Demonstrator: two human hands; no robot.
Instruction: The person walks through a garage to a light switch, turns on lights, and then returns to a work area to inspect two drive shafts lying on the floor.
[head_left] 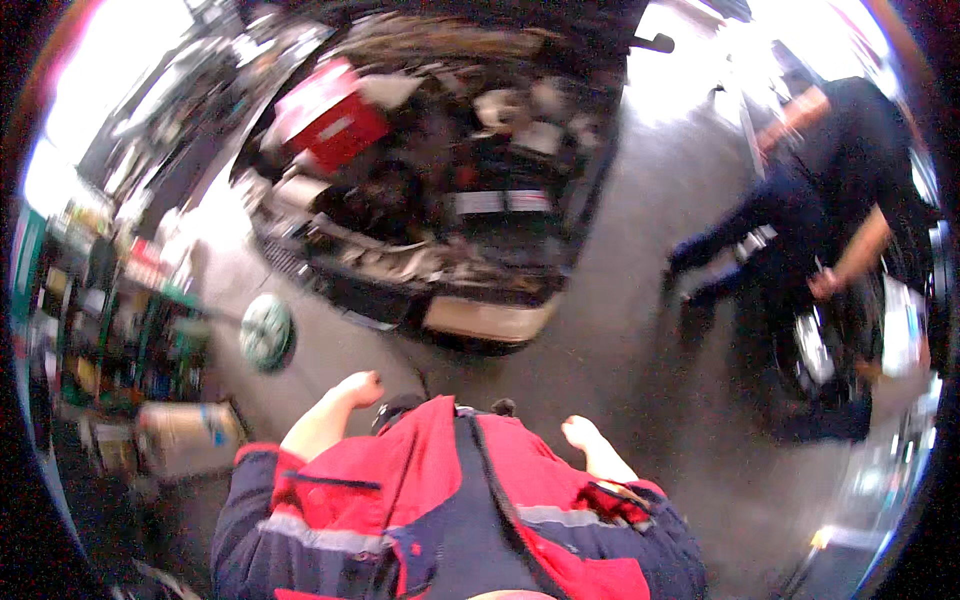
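Note:
My left hand (360, 388) is held in front of my body at the left, its fingers curled into a loose fist with nothing showing in it. On the other side, my right hand (578, 432) is also curled, small and somewhat blurred, and no object shows in it. Neither hand touches anything that I can see. Ahead of me stands a car with its engine bay (420, 190) exposed. A red box (335, 115) rests on the left part of that bay. Nearest my left hand is a round green stool seat or disc (267, 332) above the floor.
At the right a person in dark clothes (850, 150) bends over, a hand near a wheel (815, 350). Cluttered shelving (110, 340) and a cardboard box (190, 437) line the left. Grey floor (640, 330) runs between the car and the person. Motion blurs much of the scene.

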